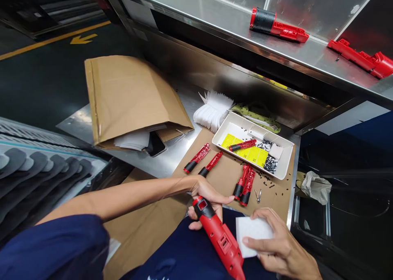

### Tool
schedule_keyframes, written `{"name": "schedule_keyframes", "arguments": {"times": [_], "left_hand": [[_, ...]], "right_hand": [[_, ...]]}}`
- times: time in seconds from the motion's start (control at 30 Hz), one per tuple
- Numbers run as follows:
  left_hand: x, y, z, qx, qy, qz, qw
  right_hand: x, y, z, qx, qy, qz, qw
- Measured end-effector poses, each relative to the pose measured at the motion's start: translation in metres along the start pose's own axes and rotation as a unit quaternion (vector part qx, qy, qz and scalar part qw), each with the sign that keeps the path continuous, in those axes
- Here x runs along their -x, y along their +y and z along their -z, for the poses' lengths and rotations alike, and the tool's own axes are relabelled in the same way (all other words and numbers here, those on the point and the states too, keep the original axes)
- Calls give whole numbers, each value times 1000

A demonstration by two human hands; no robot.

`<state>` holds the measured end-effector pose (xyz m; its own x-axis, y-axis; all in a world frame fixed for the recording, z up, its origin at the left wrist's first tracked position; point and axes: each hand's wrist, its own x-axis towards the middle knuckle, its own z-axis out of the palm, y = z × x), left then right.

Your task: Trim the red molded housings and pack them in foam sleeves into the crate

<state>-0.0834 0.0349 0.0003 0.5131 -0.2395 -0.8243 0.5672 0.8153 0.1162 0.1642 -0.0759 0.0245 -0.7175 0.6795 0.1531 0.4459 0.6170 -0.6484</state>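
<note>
Four red handles (241, 181) lie on cardboard (272, 202); our left hand (204, 196) wraps a fifth handle (219, 241), our right hand (284, 243) pinches a white sponge (253, 235).

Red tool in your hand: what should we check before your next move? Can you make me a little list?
1. Left hand on the red tool body: ok, it is gripped near the black end.
2. Right hand on the white sponge block: ok, it is held between thumb and fingers.
3. Block touching the tool: cannot tell from this view.
4. Small metal clippers on the brown cardboard sheet: ok, they lie apart from both hands.
5. Black bits: not ok, they are scattered loose on the cardboard.
6. White tray: ok, it sits on the cardboard beyond the hands.
</note>
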Motion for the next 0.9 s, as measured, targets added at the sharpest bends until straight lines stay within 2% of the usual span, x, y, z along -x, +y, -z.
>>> {"name": "schedule_keyframes", "arguments": {"times": [0.1,0.17,0.2,0.27,0.33,0.43,0.5,0.57,0.63,0.7,0.73,0.8,0.87,0.9], "left_hand": [[-3,4,0,-82,-127,-29,988],[-4,9,0,-129,-214,-105,963],[-4,11,0,-149,-238,-150,948],[-4,14,0,-184,-235,-228,927],[-5,14,1,-209,-180,-283,919],[-10,8,4,-220,-76,-341,911],[-15,0,8,-211,-31,-345,914],[-16,-11,15,-199,-22,-320,926],[-13,-23,26,-188,-22,-300,935],[-6,-38,40,-173,-8,-304,937],[-2,-46,49,-167,28,-322,932],[4,-64,71,-158,179,-376,895],[5,-80,98,-156,383,-417,810],[3,-87,112,-154,456,-419,770]], "right_hand": [[5,11,0,4,23,-20,1000],[10,21,6,-9,49,-48,998],[12,25,11,-16,67,-63,996],[13,27,20,-32,102,-75,991],[8,21,25,-53,100,-50,992],[-3,7,25,-66,53,4,996],[-1,4,22,-70,14,1,997],[15,10,19,-88,2,-30,996],[41,26,15,-103,48,-69,991],[68,46,6,-100,135,-103,980],[78,55,0,-101,177,-118,972],[90,70,-16,-108,235,-145,955],[92,79,-35,-124,264,-174,941],[89,83,-44,-134,271,-192,934]]}}
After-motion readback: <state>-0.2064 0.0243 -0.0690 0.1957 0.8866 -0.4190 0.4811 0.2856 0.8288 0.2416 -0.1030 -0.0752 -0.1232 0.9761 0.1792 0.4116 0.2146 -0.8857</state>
